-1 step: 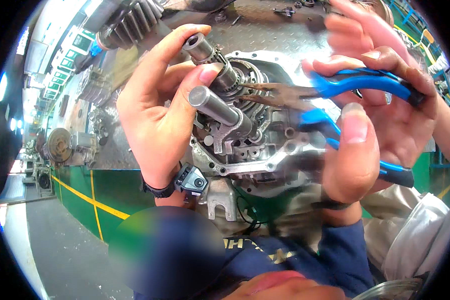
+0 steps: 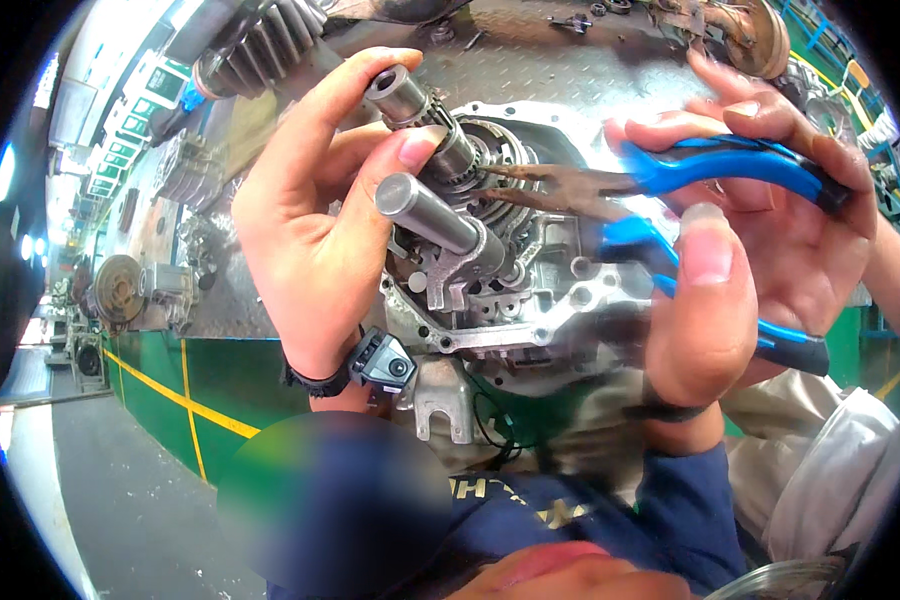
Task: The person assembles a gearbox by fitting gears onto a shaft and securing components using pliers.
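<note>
My left hand (image 2: 305, 200) is closed around the upper end of a splined steel shaft (image 2: 400, 98), thumb on its near side. The shaft stands tilted in an opened gearbox housing (image 2: 560, 318). Beside it, under my left thumb, rises a thicker plain rod (image 2: 425, 212) with a fork piece at its base. My right hand (image 2: 705, 310) grips blue-handled long-nose pliers (image 2: 750, 165), the thumb in front of the lower handle. The slightly parted jaws reach the shaft's collar. Another person's hand (image 2: 810, 235) seems to come from the right, overlapping mine; I cannot fully separate their fingers.
A large helical gear (image 2: 265, 52) lies at the far left of the metal bench (image 2: 235, 280). A forked bracket (image 2: 442, 402) sits at the housing's near side. A rusty drum-shaped part (image 2: 755, 42) is at the far right. A round disc (image 2: 117, 288) and metal castings stand at left.
Blurred fingers at the upper right have drawn down toward the pliers, uncovering bench parts behind. My left hand, the shaft and the pliers stay almost where they were.
</note>
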